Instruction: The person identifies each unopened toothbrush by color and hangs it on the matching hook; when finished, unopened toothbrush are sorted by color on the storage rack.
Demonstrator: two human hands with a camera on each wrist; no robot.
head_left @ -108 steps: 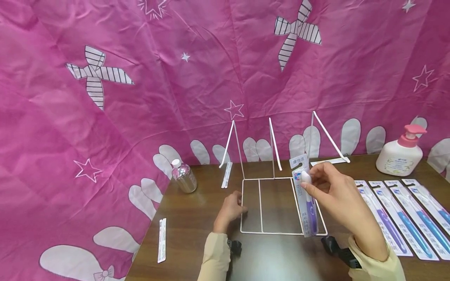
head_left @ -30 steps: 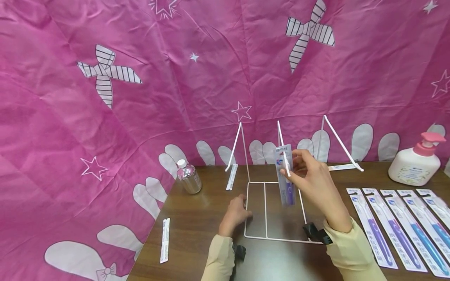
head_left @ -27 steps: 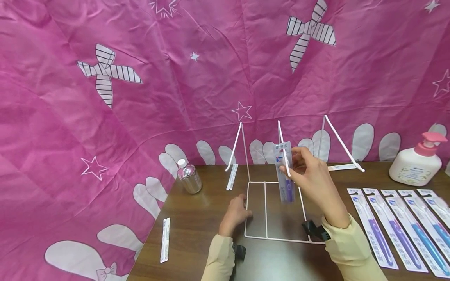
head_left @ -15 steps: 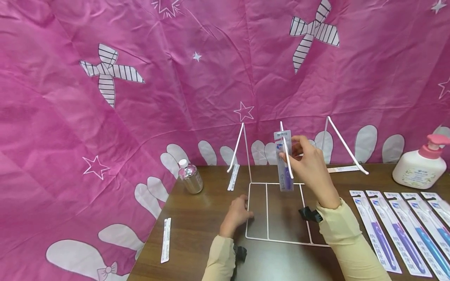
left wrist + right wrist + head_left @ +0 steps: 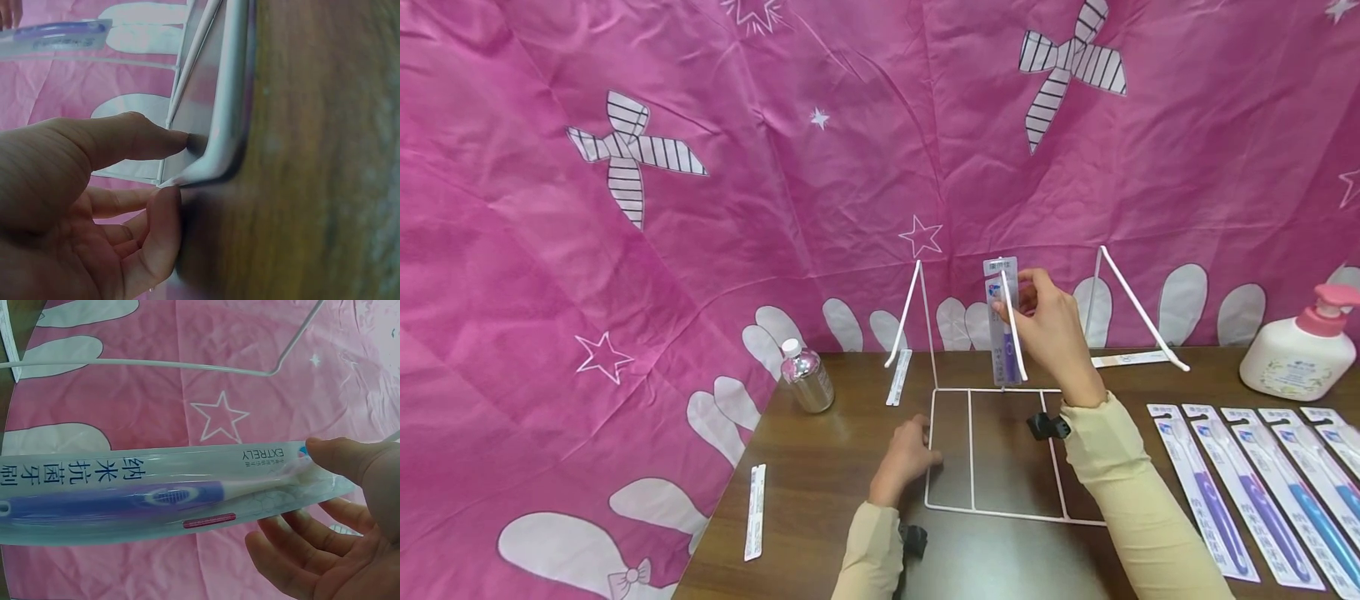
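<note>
My right hand [image 5: 1051, 321] pinches a packaged toothbrush [image 5: 999, 354] near its top, thumb in front and fingers behind. The pack is clear plastic with a purple-handled brush [image 5: 125, 501], and it hangs upright at the middle prong [image 5: 1013, 329] of a white wire rack [image 5: 972, 450]. That prong runs down in front of the pack from its hang-hole end. My left hand [image 5: 906, 454] grips the left bar of the rack's base; in the left wrist view, thumb and fingers [image 5: 156, 144] close around the white wire [image 5: 225, 106] at its corner.
Several packaged toothbrushes [image 5: 1213, 508], purple and blue, lie in a row at the right. Behind them stands a soap pump bottle [image 5: 1296, 362]. A silver bottle [image 5: 808, 382] is back left. White paper strips [image 5: 755, 512] lie about; a pink cloth [image 5: 820, 217] hangs behind the table.
My right hand has brought the toothbrush pack left from the rack's right side to the middle prong, then up and back along it. My left hand stays on the rack.
</note>
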